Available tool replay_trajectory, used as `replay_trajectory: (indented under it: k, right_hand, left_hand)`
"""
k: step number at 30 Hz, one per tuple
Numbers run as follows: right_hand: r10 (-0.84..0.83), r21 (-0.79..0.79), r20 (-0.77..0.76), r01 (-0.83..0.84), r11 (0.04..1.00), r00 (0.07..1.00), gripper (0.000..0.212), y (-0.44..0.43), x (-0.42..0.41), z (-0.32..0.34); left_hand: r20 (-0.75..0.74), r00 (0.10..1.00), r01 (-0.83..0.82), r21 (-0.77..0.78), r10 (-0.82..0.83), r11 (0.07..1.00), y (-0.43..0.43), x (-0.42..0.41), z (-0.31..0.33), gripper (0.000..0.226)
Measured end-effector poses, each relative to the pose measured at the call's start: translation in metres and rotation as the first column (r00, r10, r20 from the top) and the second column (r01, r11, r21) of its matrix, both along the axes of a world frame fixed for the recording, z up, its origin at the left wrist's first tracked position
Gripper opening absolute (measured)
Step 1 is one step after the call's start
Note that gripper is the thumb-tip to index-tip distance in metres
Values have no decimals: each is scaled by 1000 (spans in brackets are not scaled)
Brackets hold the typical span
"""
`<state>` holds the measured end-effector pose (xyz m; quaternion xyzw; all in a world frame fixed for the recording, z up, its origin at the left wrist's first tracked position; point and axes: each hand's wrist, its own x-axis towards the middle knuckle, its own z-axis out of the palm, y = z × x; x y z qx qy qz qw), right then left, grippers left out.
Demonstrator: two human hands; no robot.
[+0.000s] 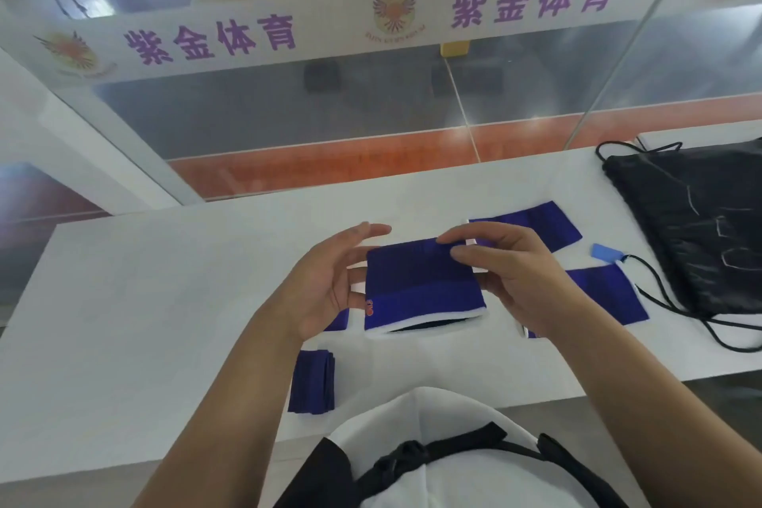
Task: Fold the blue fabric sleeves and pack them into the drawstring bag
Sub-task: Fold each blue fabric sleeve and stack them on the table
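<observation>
A blue fabric sleeve (420,285) with a white hem is held up over the white table (144,301). My right hand (511,280) pinches its top right edge. My left hand (330,280) is at its left edge with fingers spread; the thumb is behind the fabric. Another blue sleeve (532,229) lies flat behind my right hand, and a third sleeve (606,293) lies to the right of it. A folded blue stack (312,381) rests near the front edge. The black drawstring bag (701,227) lies flat at the far right.
A small blue tag (606,252) on the bag's black cord (668,301) lies between the sleeves and the bag. A glass partition with a white printed banner (330,25) stands behind the table. The table's front edge is close to my body.
</observation>
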<state>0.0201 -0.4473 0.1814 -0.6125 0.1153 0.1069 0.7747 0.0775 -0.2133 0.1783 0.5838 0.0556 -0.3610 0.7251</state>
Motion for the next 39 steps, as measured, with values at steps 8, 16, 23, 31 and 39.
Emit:
replay_trajectory:
  k: [8,16,23,31,39]
  right_hand:
    - [27,-53,2,-27,998,1000,41,-5,8,10]
    - [63,113,-413,-18,993,909,31,4,-10,-67]
    - [46,62,-469,-19,998,882,23,6,-19,-105]
    - [150,162,-533,-73,984,833,40,2,-5,-121]
    - [38,-6,-460,-45,999,887,28,37,-4,-126]
  left_hand:
    - [208,970,80,217,-126,973,1,16,0,20]
    - [49,983,-183,184,177,966,1,-3,-54,17]
    - [-113,969,248,394,-222,885,12,-32,-89,29]
    - [-123,974,-147,307,192,940,2,-39,-110,27]
    - [-21,980,-175,389,198,905,22,-44,-109,29]
